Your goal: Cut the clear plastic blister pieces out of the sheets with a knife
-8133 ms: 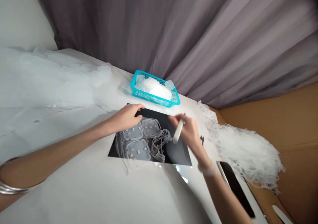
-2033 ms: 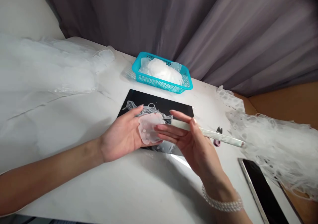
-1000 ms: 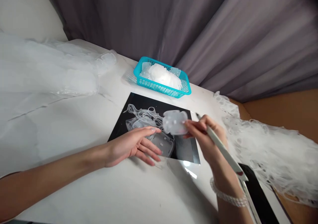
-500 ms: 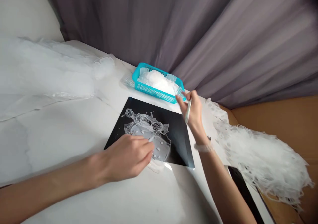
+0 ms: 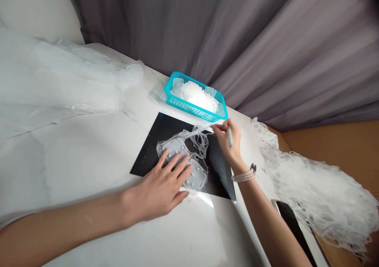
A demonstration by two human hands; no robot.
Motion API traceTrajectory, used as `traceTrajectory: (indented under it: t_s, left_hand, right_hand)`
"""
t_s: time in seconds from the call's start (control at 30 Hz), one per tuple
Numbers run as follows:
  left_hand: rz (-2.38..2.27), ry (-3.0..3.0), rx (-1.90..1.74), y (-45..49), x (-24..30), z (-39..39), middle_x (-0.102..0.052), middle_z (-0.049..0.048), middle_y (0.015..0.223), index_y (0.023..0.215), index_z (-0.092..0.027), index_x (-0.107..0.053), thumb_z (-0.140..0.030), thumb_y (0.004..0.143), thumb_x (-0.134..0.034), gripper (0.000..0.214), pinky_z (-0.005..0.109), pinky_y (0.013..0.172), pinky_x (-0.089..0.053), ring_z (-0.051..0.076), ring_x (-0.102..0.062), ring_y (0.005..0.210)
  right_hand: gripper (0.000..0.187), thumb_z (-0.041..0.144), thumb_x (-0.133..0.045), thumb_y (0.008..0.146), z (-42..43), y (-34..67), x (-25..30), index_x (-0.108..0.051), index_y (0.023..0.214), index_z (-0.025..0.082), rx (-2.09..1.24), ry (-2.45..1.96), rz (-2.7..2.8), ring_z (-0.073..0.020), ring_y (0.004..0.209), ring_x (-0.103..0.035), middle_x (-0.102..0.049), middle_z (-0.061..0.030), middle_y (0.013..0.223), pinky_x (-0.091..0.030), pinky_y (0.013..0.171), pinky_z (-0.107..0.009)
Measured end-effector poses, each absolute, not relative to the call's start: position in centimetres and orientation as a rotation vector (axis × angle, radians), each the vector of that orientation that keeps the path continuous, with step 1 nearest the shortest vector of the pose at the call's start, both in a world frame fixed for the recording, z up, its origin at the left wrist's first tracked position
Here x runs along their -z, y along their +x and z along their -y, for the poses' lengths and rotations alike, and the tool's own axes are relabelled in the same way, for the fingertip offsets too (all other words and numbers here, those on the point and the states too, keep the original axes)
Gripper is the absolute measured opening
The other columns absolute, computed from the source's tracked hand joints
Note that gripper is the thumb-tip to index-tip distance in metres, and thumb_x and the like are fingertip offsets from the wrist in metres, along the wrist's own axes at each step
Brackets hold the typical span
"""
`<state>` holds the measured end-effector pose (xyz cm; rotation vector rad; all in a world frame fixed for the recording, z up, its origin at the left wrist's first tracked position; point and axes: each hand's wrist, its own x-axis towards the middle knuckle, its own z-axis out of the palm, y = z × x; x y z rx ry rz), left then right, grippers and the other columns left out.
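My left hand (image 5: 166,184) lies flat with spread fingers on a translucent, silicone-like sheet piece (image 5: 197,177) that has rounded panels with small raised nubs. This piece rests on a black mat (image 5: 154,135). My right hand (image 5: 229,139) is closed around a slim, pale, pen-like tool (image 5: 229,137), whose kind I cannot make out. Between its fingertips it also pinches the end of a clear trim strip (image 5: 199,130), stretched taut from the piece's upper edge. Loops of thin clear trim (image 5: 201,141) hang beside the strip over the mat.
A turquoise basket (image 5: 189,108) with white translucent pieces stands behind the mat. On the right lie a heap of stringy clear scraps (image 5: 325,192) and a dark phone-like device (image 5: 293,223). Large clear plastic bags (image 5: 77,77) cover the left side. A grey curtain (image 5: 177,30) hangs behind.
My left hand has gone from a pinch to lying flat on the piece. My right hand now holds a trim strip pulled taut, and the loose trim has shifted right off the panels.
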<state>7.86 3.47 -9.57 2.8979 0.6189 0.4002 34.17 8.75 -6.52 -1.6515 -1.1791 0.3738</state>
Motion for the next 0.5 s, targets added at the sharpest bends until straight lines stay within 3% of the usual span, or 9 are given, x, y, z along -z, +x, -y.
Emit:
traceTrajectory:
  t_s: [0.1, 0.27, 0.37, 0.5]
  left_hand:
    - [-0.642, 2.86, -0.392, 8.5, 9.5, -3.9, -0.036, 0.0194, 0.158, 0.151, -0.01, -0.039, -0.042, 0.105, -0.031, 0.057, 0.067, 0.116, -0.02, 0.04, -0.032, 0.146]
    - [-0.659, 2.794, -0.421, 9.5, 9.8, -5.4, -0.037, 0.0203, 0.157, 0.151, -0.012, -0.04, -0.035, 0.104, -0.035, 0.053, 0.072, 0.114, -0.014, 0.039, -0.033, 0.146]
    - [-0.684, 2.753, -0.431, 9.6, 9.7, -6.9, -0.036, 0.0217, 0.157, 0.151, -0.013, -0.039, -0.036, 0.102, -0.04, 0.054, 0.076, 0.113, -0.01, 0.038, -0.032, 0.146]
    - [-0.682, 2.801, -0.452, 8.9, 8.9, -6.1, -0.032, 0.0249, 0.158, 0.152, -0.006, -0.037, -0.04, 0.102, -0.04, 0.06, 0.073, 0.115, -0.007, 0.04, -0.027, 0.148]
  right_hand:
    - [0.046, 0.042, -0.075, 0.07, -9.3, 38.1, 6.3, -0.032, 0.076, 0.025, -0.411, -1.64, 0.964, -0.0202, 0.077, -0.065, -0.063, 0.0009, 0.073, -0.053, 0.066, -0.032]
    - [0.042, 0.067, -0.051, 0.087, -5.1, 37.7, 5.2, -0.048, 0.092, 0.025, -0.509, -1.589, 0.891, -0.0202, 0.075, -0.068, -0.071, -0.0033, 0.084, -0.055, 0.066, -0.033]
    - [0.047, 0.067, -0.043, 0.093, -2.0, 34.8, 4.5, -0.059, 0.107, 0.026, -0.588, -1.527, 0.967, -0.0187, 0.074, -0.066, -0.065, -0.0011, 0.08, -0.055, 0.062, -0.03]
    - [0.039, 0.056, -0.053, 0.095, 0.8, 30.8, 4.4, -0.064, 0.116, 0.025, -0.568, -1.533, 1.065, -0.0192, 0.083, -0.065, -0.062, -0.002, 0.086, -0.057, 0.065, -0.031]
